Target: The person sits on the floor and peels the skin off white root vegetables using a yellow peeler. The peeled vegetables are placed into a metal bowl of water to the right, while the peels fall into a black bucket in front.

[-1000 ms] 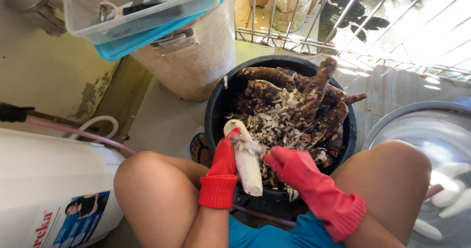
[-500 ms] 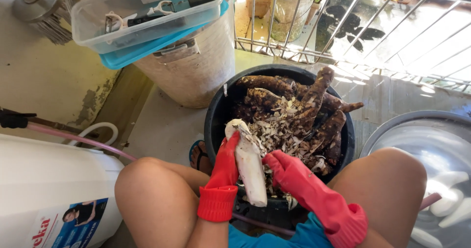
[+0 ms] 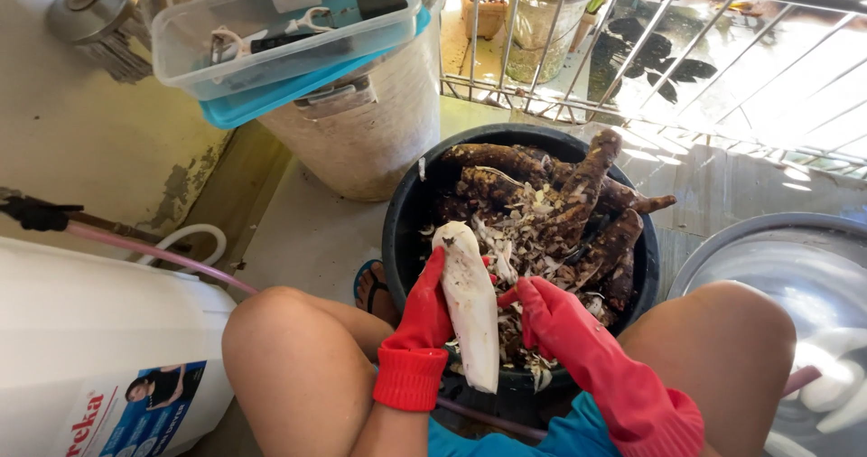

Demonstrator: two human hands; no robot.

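Sitting: a person crouches on the floor [image 3: 316, 231], bare knees either side of a black tub [image 3: 402, 231].
White drum: a large white container [image 3: 81, 349] with a printed label stands at the person's left; a pink hose [image 3: 153, 254] runs over its top.
Grey bin: a pale round bin [image 3: 370, 141] stands behind the tub and carries a clear plastic box [image 3: 280, 32] of small items on a blue lid.
Basin: a metal basin [image 3: 768, 240] of water sits to the right, with pale peeled pieces just showing at its lower edge.
Railing: white bars [image 3: 686, 51] cross the top, with potted plants behind them.
Black tub: filled with brown unpeeled roots [image 3: 587, 181] and a heap of pale peelings [image 3: 519, 231].
Peeled root: a long white root [image 3: 471, 308] is held upright over the near rim of the tub, its lower end hanging below the rim.
Left hand: the red-gloved left hand [image 3: 424, 308] is curled around the white root's left side, gripping it.
Right hand: the red-gloved right hand [image 3: 546, 317] is loosely closed just beside the root, fingers bent toward it; whether it grips anything cannot be told.
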